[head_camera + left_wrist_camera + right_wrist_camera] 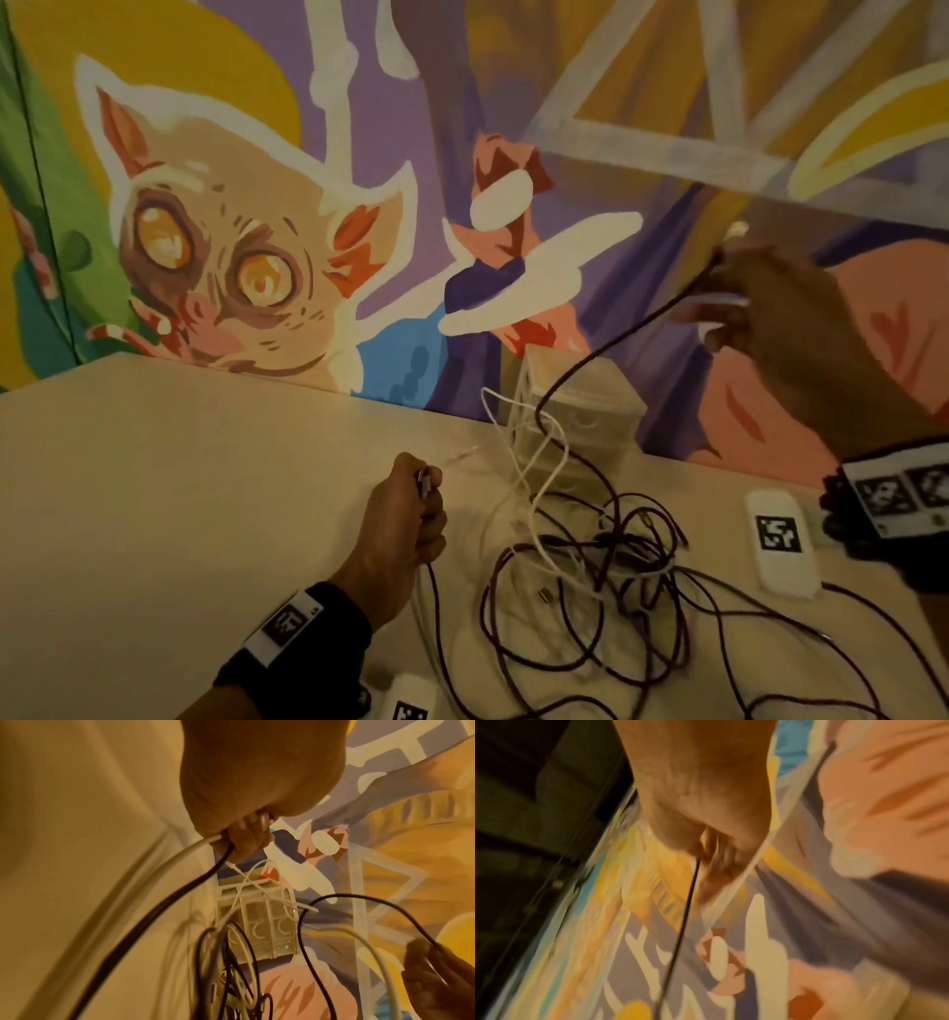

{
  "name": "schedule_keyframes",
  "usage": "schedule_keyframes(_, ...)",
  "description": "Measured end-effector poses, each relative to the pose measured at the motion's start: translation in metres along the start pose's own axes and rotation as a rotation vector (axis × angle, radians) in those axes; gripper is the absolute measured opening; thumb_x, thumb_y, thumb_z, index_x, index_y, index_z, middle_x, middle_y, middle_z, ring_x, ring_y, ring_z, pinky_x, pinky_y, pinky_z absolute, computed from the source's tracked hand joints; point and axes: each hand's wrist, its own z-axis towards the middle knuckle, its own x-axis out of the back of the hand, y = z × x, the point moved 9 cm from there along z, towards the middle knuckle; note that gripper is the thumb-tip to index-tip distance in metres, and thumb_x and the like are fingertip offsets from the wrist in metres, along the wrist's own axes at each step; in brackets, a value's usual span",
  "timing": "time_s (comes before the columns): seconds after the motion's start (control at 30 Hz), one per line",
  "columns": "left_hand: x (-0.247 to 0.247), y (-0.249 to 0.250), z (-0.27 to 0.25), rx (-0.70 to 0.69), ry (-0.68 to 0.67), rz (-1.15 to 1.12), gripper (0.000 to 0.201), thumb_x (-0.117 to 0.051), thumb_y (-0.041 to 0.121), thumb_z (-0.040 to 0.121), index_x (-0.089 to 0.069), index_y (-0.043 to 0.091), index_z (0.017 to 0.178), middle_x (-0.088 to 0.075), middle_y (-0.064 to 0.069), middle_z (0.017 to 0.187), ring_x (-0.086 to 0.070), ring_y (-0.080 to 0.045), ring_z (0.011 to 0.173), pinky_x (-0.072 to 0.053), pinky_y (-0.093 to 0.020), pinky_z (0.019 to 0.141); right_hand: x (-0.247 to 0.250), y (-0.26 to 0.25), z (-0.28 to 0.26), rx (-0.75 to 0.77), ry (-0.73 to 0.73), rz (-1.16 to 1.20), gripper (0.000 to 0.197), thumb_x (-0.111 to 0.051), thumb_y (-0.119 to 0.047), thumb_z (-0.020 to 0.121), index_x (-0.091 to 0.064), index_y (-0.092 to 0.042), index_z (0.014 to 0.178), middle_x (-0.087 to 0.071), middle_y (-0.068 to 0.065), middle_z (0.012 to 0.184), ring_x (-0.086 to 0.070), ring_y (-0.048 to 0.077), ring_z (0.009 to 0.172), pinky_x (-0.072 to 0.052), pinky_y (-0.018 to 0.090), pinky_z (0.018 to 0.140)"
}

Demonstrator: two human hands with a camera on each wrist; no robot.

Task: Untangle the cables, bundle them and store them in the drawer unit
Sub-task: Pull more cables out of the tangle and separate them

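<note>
Two hands work the untangling step. At right of the head frame your right hand [760,303] pinches a thin dark cable [616,344], lifted high. At lower centre your left hand [411,519] is clenched round cable ends. Between them, on the pale matte bench [179,488], lies a knot of dark and white cables [580,580] in loose loops, before the clear plastic drawer unit [580,406]. Next, likely, draw the dark strand free.
</note>
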Motion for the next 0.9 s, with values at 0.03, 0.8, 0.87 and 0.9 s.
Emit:
schedule_keyframes(0.03, -0.002, 0.0, -0.001, -0.003, -0.011, 0.008, 0.025, -0.039, 0.026, 0.102, -0.053, 0.016, 0.084, -0.026, 0.003, 0.062, -0.017, -0.011, 0.05, -0.014, -0.027, 0.046, -0.004, 0.001, -0.001, -0.037, -0.085, -0.098, 0.035, -0.05, -0.027, 0.113, -0.058, 0.0, 0.134, -0.08, 0.008, 0.099, -0.081, 0.024, 0.073, -0.053, 0.023, 0.048)
schedule_keyframes(0.8, -0.033, -0.014, -0.01, 0.125, -0.204, 0.039, 0.051, -0.037, 0.056, 0.107, -0.062, 0.012, 0.097, -0.035, 0.002, 0.065, -0.023, -0.01, 0.048, -0.019, -0.022, 0.042, -0.102, 0.167, -0.189, -0.615, -0.365, 0.286, 0.031, -0.06, -0.008, 0.106, -0.084, -0.024, 0.116, -0.072, 0.012, 0.081, -0.065, 0.019, 0.07, -0.049, 0.027, 0.055)
schedule_keyframes(0.87, -0.034, -0.014, -0.012, 0.115, -0.21, 0.031, 0.051, -0.036, 0.054, 0.106, -0.062, 0.012, 0.1, -0.036, 0.002, 0.067, -0.022, -0.01, 0.05, -0.018, -0.022, 0.044, -0.1, 0.163, -0.189, -0.56, -0.354, 0.253, 0.026, -0.069, -0.01, 0.101, -0.086, -0.028, 0.109, -0.08, 0.012, 0.09, -0.072, 0.019, 0.078, -0.052, 0.027, 0.062)
schedule_keyframes(0.9, -0.035, -0.013, -0.013, 0.108, -0.212, 0.037, 0.051, -0.035, 0.054, 0.106, -0.063, 0.012, 0.1, -0.037, 0.001, 0.069, -0.022, -0.011, 0.052, -0.018, -0.023, 0.046, -0.097, 0.164, -0.189, -0.562, -0.329, 0.259, 0.022, -0.072, -0.01, 0.098, -0.086, -0.025, 0.107, -0.082, 0.013, 0.093, -0.076, 0.019, 0.081, -0.053, 0.027, 0.062)
